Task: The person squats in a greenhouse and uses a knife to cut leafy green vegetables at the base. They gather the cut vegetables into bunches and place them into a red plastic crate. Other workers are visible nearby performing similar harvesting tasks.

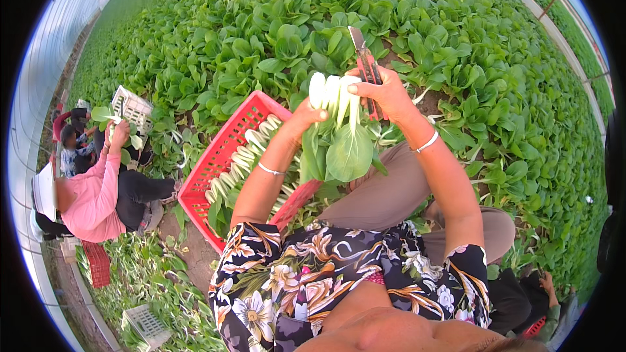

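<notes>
Several heads of bok choy (349,151) are bunched between my hands, white stem bases up and green leaves hanging down. My left hand (308,120) grips the bunch from the left side. In my right hand (384,89) is a red and black utility knife (368,71), its blade pointing up and away from me. The thumb of that same hand presses on the white stems at the bunch's right. Below my left forearm stands a red plastic crate (210,159), holding rows of bok choy (239,161) with their white bases showing. My left arm hides part of it.
Growing bok choy (391,5) spreads ahead and to the right. At left a person in pink (95,195) sits holding bok choy beside a white crate (134,107). Another red crate (95,264) and a pale crate (146,325) stand lower left. Other people (73,151) sit farther off.
</notes>
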Motion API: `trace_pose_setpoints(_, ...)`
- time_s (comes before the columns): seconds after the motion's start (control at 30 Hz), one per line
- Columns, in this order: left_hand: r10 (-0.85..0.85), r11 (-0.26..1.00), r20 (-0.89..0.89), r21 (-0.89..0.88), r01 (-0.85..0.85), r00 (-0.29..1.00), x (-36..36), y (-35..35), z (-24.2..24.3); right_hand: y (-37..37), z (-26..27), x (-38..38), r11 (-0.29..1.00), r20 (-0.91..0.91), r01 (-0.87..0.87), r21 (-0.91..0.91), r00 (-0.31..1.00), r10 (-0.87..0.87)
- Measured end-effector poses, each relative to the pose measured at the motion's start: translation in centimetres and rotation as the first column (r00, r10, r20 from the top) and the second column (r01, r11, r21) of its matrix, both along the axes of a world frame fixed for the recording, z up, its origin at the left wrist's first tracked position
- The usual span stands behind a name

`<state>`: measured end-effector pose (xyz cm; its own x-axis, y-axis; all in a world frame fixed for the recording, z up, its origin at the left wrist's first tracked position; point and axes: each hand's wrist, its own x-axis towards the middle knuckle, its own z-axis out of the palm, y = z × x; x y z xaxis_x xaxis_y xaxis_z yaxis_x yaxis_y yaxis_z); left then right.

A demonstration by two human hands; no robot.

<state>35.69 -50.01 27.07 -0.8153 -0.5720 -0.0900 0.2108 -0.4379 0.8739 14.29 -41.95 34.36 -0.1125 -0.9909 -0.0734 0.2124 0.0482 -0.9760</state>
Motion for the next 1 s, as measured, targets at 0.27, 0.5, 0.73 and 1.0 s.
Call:
trace_pose_setpoints(0.27, 0.141, 0.958, -0.068, 0.26, -0.118, 0.988, 0.3, 8.0, -3.4, 1.7, -3.8, 3.2, 0.997, -0.273, -0.027, 0.07, 0.961, 0.045)
trace_pose_setpoints(0.5, 0.212, 0.954, 0.087, 0.198, -0.226, 0.973, 1.8, 7.5, -2.4, 1.4, -3.5, 3.4, 0.995, -0.248, -0.051, 0.089, 0.966, 0.072)
trace_pose_setpoints(0.73, 0.432, 0.714, 0.266, -0.684, -0.147, 0.862, 14.1, -2.2, 1.7, 3.2, -1.9, -4.5, 0.972, -0.045, 0.234, -0.014, 0.971, -0.234)
trace_pose_setpoints(1.0, 0.123, -0.102, 0.558, -0.815, 0.57, 0.82, 17.6, 0.5, -13.3, 12.2, -5.1, -16.3, 0.876, -0.101, 0.46, 0.145, 0.887, -0.45)
